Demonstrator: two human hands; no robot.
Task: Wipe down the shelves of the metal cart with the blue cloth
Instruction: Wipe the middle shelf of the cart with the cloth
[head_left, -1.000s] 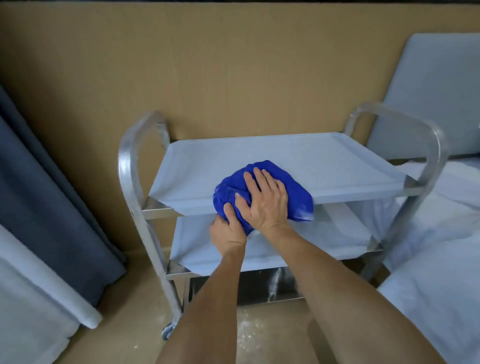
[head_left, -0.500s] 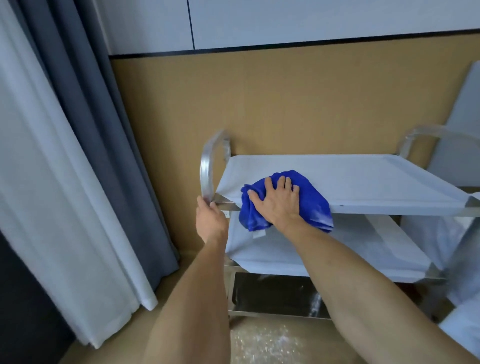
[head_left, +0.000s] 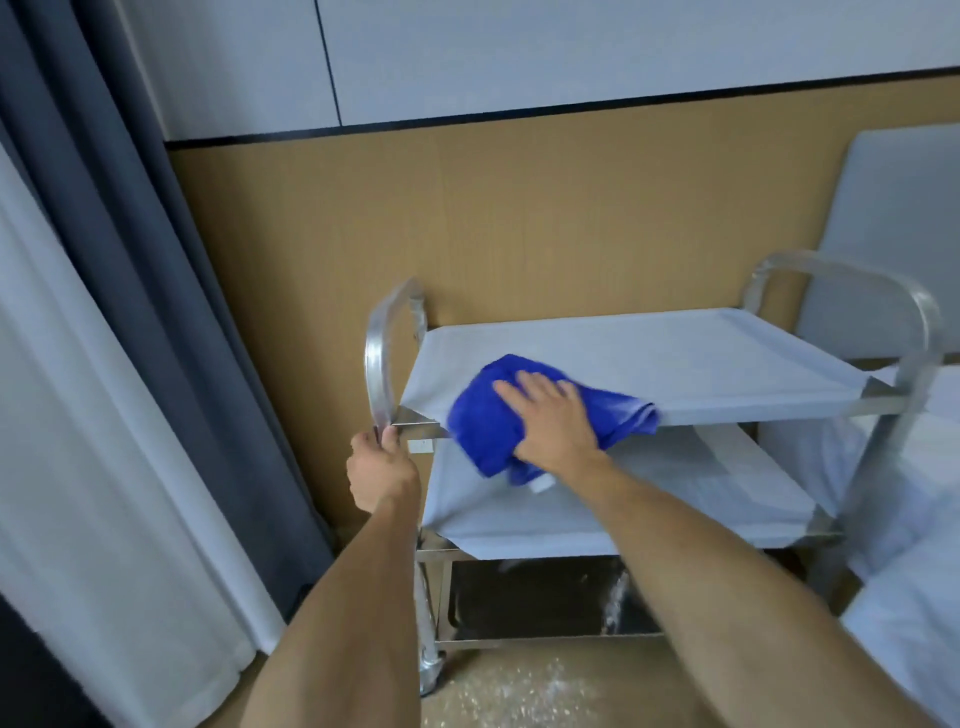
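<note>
The metal cart stands against the wood-panelled wall, with a top shelf, a middle shelf and a dark bottom shelf. A crumpled blue cloth lies over the front left edge of the top shelf and hangs down a little. My right hand presses flat on the cloth, fingers spread. My left hand grips the lower end of the cart's left handle post.
Grey and white curtains hang close on the left. A pale padded panel leans at the right, with white bedding below it. The floor in front of the cart is speckled stone; a caster shows at the cart's front left.
My left hand went from the shelf's front edge to the left handle post. My right hand and the cloth slid left along the front of the top shelf. The view swung left and up.
</note>
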